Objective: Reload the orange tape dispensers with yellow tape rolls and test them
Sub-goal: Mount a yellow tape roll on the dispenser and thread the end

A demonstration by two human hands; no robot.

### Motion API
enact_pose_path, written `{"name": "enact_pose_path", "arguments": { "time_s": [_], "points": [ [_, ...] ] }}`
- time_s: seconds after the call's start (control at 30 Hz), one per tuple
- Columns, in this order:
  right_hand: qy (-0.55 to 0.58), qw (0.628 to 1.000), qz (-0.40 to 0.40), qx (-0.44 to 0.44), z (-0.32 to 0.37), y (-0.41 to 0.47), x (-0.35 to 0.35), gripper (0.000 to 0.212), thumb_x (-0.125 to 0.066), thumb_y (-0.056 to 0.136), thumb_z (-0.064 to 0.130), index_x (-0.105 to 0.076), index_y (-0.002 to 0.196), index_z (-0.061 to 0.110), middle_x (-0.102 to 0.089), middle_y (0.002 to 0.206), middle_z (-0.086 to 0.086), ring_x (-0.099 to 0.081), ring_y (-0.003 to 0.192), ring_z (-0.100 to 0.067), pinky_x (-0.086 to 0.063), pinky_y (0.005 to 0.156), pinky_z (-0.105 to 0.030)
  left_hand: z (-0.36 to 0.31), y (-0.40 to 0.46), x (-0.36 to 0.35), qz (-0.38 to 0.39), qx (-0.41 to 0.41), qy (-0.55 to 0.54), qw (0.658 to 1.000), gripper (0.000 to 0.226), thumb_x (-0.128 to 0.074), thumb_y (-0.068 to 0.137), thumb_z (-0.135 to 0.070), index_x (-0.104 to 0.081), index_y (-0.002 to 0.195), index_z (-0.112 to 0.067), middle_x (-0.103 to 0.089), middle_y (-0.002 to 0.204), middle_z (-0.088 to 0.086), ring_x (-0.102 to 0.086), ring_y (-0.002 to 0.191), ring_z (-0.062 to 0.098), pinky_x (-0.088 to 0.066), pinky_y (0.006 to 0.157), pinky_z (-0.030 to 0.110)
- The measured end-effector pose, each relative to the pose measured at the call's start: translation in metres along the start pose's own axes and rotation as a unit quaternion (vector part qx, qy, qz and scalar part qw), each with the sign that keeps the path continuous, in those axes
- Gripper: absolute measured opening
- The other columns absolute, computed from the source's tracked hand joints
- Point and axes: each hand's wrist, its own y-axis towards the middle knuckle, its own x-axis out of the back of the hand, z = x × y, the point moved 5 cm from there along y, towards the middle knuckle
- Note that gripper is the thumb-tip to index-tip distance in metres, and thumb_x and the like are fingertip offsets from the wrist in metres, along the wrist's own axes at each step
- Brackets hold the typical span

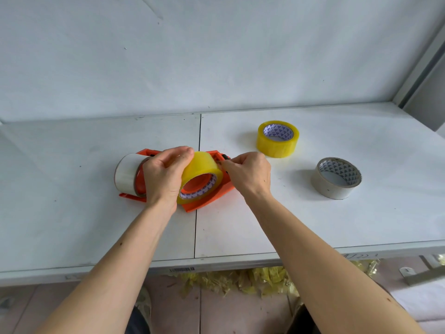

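Note:
Two orange tape dispensers lie side by side at the middle of the white table. The right dispenser (218, 192) carries a yellow tape roll (201, 168) on its hub. My left hand (162, 175) grips that roll from the left side and top. My right hand (249, 173) pinches at the roll's right edge, near the dispenser's front end; what its fingertips hold is hidden. The left dispenser (131, 196) holds a nearly empty greyish roll (126, 173). A second yellow tape roll (277, 143) lies flat further back on the right.
A nearly used-up grey roll core (336, 183) lies flat on the table (313, 225) at the right. A seam runs down the table's middle. Shreds of yellow tape (240, 280) litter the floor under the front edge. A wall stands close behind.

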Motion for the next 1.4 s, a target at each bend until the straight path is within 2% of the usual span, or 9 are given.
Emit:
{"name": "enact_pose_path", "arguments": {
  "time_s": [0.27, 0.53, 0.67, 0.73, 0.87, 0.97, 1.17, 1.3, 1.4],
  "points": [
    [-0.001, 0.999, 0.004, -0.037, -0.016, -0.011, 0.008, 0.013, -0.062, 0.071, 0.013, -0.074, 0.067, 0.009, -0.06, 0.06, -0.007, -0.055, 0.06, -0.026, -0.043, 0.053, -0.029, -0.002, -0.003, 0.001, -0.009, 0.014, 0.001, 1.0, 0.01, -0.083, 0.069, -0.019, -0.074, 0.074, -0.021, -0.072, 0.076, -0.001, -0.065, 0.074, 0.011, -0.053, 0.075, 0.027],
    [0.009, 1.0, 0.001, -0.023, -0.022, -0.006, 0.023, 0.012, -0.064, 0.078, 0.014, -0.074, 0.072, 0.01, -0.068, 0.074, -0.011, -0.056, 0.067, -0.024, -0.043, 0.057, -0.03, -0.003, 0.001, 0.002, 0.027, 0.057, 0.014, 0.998, 0.01, -0.078, 0.075, -0.021, -0.074, 0.066, -0.019, -0.07, 0.061, -0.009, -0.063, 0.068, 0.009, -0.05, 0.065, 0.025],
    [-0.008, 0.999, -0.023, 0.034, -0.011, 0.007, 0.033, 0.014, -0.061, 0.079, 0.011, -0.072, 0.076, 0.003, -0.069, 0.076, -0.012, -0.06, 0.073, -0.028, -0.048, 0.06, -0.033, 0.001, 0.002, -0.004, 0.078, 0.044, 0.058, 0.994, 0.029, -0.072, 0.082, -0.027, -0.071, 0.063, -0.006, -0.063, 0.06, 0.003, -0.056, 0.062, 0.015, -0.044, 0.061, 0.027],
    [-0.021, 0.998, -0.017, 0.057, -0.007, 0.014, 0.036, 0.014, -0.062, 0.08, 0.011, -0.072, 0.079, 0.001, -0.07, 0.078, -0.01, -0.06, 0.074, -0.025, -0.048, 0.063, -0.032, 0.005, 0.002, -0.006, 0.116, 0.052, 0.062, 0.99, 0.061, -0.068, 0.082, -0.045, -0.061, 0.078, 0.015, -0.055, 0.07, 0.015, -0.051, 0.068, 0.023, -0.041, 0.066, 0.035],
    [-0.025, 0.996, 0.015, 0.081, -0.003, 0.025, 0.032, 0.017, -0.063, 0.086, 0.017, -0.072, 0.085, 0.003, -0.067, 0.08, -0.008, -0.059, 0.078, -0.024, -0.044, 0.066, -0.031, 0.006, 0.001, -0.01, 0.21, 0.035, 0.112, 0.971, 0.099, -0.057, 0.052, -0.09, -0.051, 0.064, 0.008, -0.048, 0.062, 0.01, -0.045, 0.058, 0.022, -0.039, 0.06, 0.03],
    [-0.019, 0.997, 0.026, 0.07, -0.006, 0.032, 0.027, 0.015, -0.06, 0.089, 0.019, -0.068, 0.088, 0.006, -0.066, 0.084, -0.005, -0.057, 0.081, -0.023, -0.042, 0.066, -0.031, 0.003, -0.001, -0.012, 0.273, 0.02, 0.132, 0.953, 0.067, -0.081, 0.04, -0.07, -0.071, 0.079, -0.017, -0.07, 0.07, -0.004, -0.065, 0.067, 0.01, -0.051, 0.06, 0.019],
    [-0.022, 0.998, 0.039, 0.053, -0.009, 0.041, 0.019, 0.016, -0.057, 0.09, 0.015, -0.068, 0.084, 0.006, -0.072, 0.091, -0.008, -0.06, 0.081, -0.024, -0.043, 0.062, -0.031, 0.001, -0.002, -0.007, 0.377, 0.026, 0.179, 0.909, 0.084, -0.091, 0.032, -0.046, -0.065, 0.109, -0.023, -0.073, 0.1, -0.003, -0.071, 0.091, 0.013, -0.058, 0.073, 0.025],
    [0.014, 0.998, 0.049, 0.035, -0.01, 0.043, 0.015, 0.025, -0.056, 0.091, 0.012, -0.06, 0.066, 0.015, -0.073, 0.082, -0.004, -0.06, 0.076, -0.02, -0.044, 0.062, -0.029, -0.001, -0.003, -0.004, 0.365, 0.019, 0.146, 0.919, 0.052, -0.081, 0.047, -0.028, -0.07, 0.096, -0.015, -0.073, 0.085, 0.002, -0.068, 0.078, 0.018, -0.055, 0.069, 0.032],
    [0.063, 0.997, 0.035, 0.016, -0.013, 0.048, 0.02, 0.016, -0.054, 0.092, 0.013, -0.062, 0.08, 0.009, -0.069, 0.071, 0.002, -0.061, 0.068, -0.016, -0.042, 0.057, -0.026, -0.001, -0.002, 0.001, 0.367, 0.035, 0.11, 0.923, 0.044, -0.081, 0.048, -0.025, -0.072, 0.089, -0.014, -0.069, 0.079, 0.0, -0.063, 0.074, 0.015, -0.051, 0.068, 0.03]
  ]
}}
